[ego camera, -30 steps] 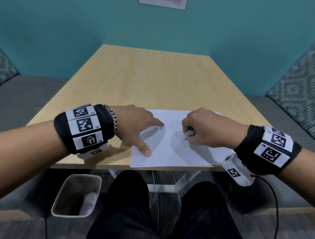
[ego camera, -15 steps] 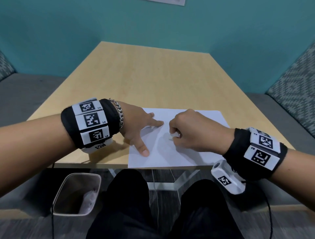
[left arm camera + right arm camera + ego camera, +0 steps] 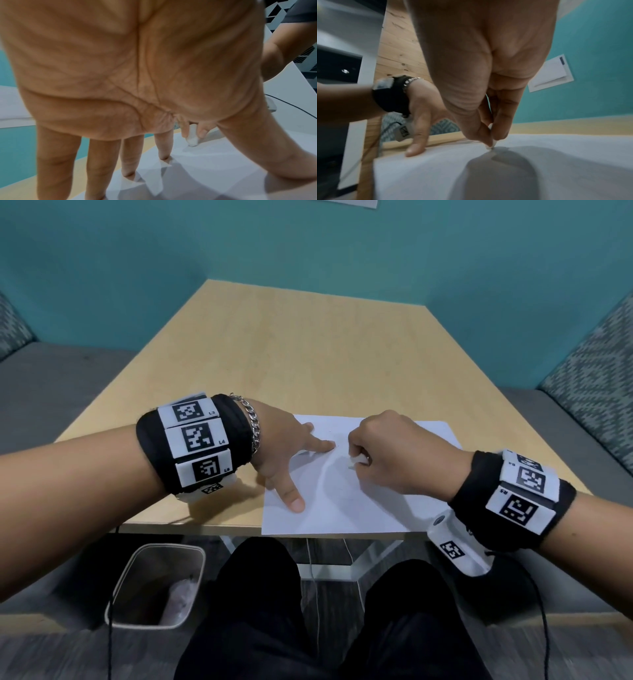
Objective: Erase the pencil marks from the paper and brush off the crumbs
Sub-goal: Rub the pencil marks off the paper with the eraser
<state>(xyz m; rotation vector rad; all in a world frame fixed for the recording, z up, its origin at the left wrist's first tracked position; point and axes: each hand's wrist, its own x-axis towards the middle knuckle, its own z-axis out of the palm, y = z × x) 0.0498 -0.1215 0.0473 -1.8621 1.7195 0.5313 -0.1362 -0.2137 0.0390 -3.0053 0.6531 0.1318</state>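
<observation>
A white sheet of paper [image 3: 342,505] lies at the near edge of the wooden table [image 3: 308,354]. My left hand [image 3: 284,453] is spread flat on the sheet's left part, with its fingertips [image 3: 163,157] and thumb pressing down. My right hand [image 3: 394,453] pinches a small white eraser [image 3: 354,462] between thumb and fingers. The eraser's tip [image 3: 192,141] touches the paper [image 3: 488,169] near the middle, just right of the left index finger. Pencil marks are too faint to make out.
A white waste bin [image 3: 157,583] stands on the floor under the table's near left corner. Grey benches with patterned cushions [image 3: 596,392] flank the table, and a teal wall is behind. My legs are below the table edge.
The right hand with the eraser swung left toward the left index finger, then came back a little to the right. The left hand stayed pressed on the paper.
</observation>
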